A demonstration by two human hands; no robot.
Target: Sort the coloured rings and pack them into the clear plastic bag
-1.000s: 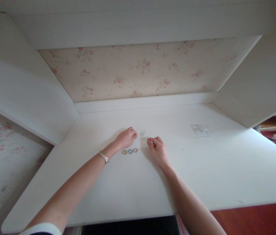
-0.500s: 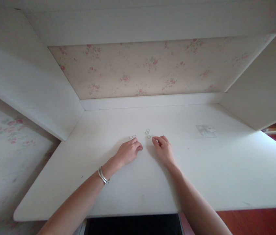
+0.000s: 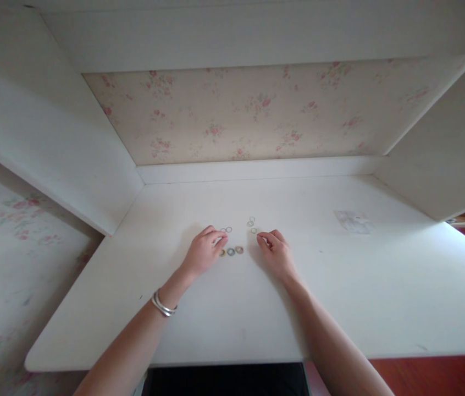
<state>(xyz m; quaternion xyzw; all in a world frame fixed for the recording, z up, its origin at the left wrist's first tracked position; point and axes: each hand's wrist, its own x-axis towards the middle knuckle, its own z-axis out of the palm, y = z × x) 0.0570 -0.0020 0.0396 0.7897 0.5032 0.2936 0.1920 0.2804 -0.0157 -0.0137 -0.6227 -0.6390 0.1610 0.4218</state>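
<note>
My left hand (image 3: pixel 204 250) is bent in a loose pinch, thumb and index tips close together beside two thin pale rings (image 3: pixel 228 229). One of that pair is partly covered by the fingers; whether they grip anything is too small to tell. Just below the fingertips lie three thicker coloured rings: a yellowish ring (image 3: pixel 222 253), a greenish ring (image 3: pixel 231 252) and a pinkish ring (image 3: pixel 239 249). My right hand (image 3: pixel 276 252) rests on the table with its fingers curled and pinched. Near its fingertips are three thin pale rings (image 3: pixel 250 223). Anything inside that pinch is hidden.
The white table (image 3: pixel 241 324) has a raised back edge and white side panels. A small clear plastic bag (image 3: pixel 353 221) lies to the right. Floral wallpaper (image 3: pixel 257 115) covers the wall behind, and a white shelf (image 3: pixel 236 38) overhangs it.
My left hand has shifted left, uncovering the three coloured rings, and its fingertips are now by the pale pair. My right hand has hardly moved. The view has shifted slightly.
</note>
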